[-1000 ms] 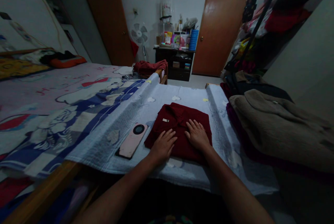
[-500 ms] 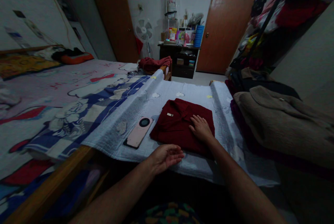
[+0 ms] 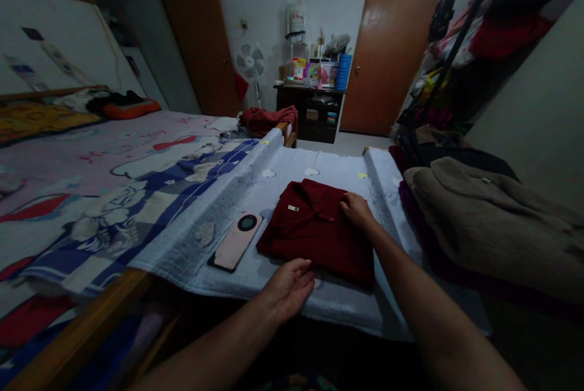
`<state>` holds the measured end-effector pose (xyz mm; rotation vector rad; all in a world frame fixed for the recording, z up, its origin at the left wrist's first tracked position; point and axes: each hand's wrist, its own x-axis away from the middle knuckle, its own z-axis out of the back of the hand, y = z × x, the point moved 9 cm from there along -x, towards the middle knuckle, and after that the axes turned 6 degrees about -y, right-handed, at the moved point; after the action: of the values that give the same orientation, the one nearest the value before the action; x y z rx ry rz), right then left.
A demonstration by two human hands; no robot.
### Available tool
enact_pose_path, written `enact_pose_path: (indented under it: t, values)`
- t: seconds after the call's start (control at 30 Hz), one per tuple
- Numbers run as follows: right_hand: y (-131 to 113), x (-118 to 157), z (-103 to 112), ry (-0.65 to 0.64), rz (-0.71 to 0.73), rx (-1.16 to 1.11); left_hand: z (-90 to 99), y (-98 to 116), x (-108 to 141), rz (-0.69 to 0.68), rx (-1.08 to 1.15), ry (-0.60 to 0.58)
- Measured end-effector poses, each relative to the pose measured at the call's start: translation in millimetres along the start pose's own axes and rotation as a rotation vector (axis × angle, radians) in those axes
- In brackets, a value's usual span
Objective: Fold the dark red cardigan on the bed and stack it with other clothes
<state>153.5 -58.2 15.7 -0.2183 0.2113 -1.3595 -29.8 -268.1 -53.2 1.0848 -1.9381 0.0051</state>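
A dark red folded shirt lies on the pale blue quilted cloth, its collar and small white label facing up. My right hand rests at the shirt's upper right part, fingers curled down onto the fabric; whether they pinch it is hard to make out. Just below the shirt's near left edge is my left hand, palm turned sideways, fingers loosely bent and holding nothing. To the left of the shirt lies a pink phone with a round black camera ring.
A bed with a patterned blanket stretches along the left, with a wooden rail near me. On the right is a pile with a grey-brown fleece garment. A fan and dark cabinet stand at the back.
My right hand has moved up toward the shirt's far right edge, and its spread fingers have curled. My left hand has stayed near the shirt's near edge. The view has shifted slightly.
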Motion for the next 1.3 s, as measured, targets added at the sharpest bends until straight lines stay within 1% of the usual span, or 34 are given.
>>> enact_pose_path:
  t: [0.13,0.27,0.47,0.67,0.77,0.83,0.9,0.93,1.0,1.1,1.17,1.23,1.27,1.3]
  values:
    - [18.7,-26.1,-6.6,-0.057,-0.078,-0.006,-14.4,3.3,-9.8,-0.109,0.092,-0.044]
    - [33.2,-47.7,-16.0,-0.124,-0.132,-0.014,-29.2,1.6,-22.2,-0.170,0.111,-0.140]
    - [38.3,-67.7,-20.3,-0.267,-0.098,-0.050,-29.4,0.9,-37.6,-0.233,0.154,-0.137]
    - [37.1,-75.1,-16.6,-0.378,-0.101,-0.114,-34.2,3.5,-40.5,-0.241,0.153,-0.124]
    - [33.1,-70.1,-16.4,-0.409,-0.109,-0.196,-34.2,9.0,-42.4,-0.288,0.152,-0.104]
    - [30.0,-63.6,-15.6,-0.410,-0.113,-0.268,-28.6,14.9,-43.8,-0.347,0.131,-0.044]
    - [27.9,-55.7,-12.7,-0.393,-0.119,-0.345,-21.8,21.4,-44.5,-0.401,0.072,0.024]
    - [27.6,-51.5,-10.3,-0.379,-0.123,-0.384,-20.0,25.2,-44.5,-0.424,0.032,0.039]
    - [28.7,-42.2,-4.1,-0.343,-0.138,-0.453,-20.2,35.4,-43.1,-0.478,-0.047,0.026]
    - [33.7,-23.7,6.0,-0.285,-0.165,-0.548,-23.9,55.8,-38.4,-0.558,-0.145,-0.032]
    - [39.3,-6.9,11.4,-0.225,-0.190,-0.682,-23.2,70.5,-35.3,-0.594,-0.190,-0.049]
    - [45.8,13.3,12.3,-0.169,-0.216,-0.846,-18.8,82.6,-34.0,-0.597,-0.217,-0.047]
    - [48.3,23.9,9.9,-0.164,-0.227,-0.914,-15.5,86.7,-34.1,-0.586,-0.225,-0.043]
    - [49.9,34.2,5.1,-0.185,-0.236,-0.956,-11.8,89.6,-34.4,-0.570,-0.232,-0.036]
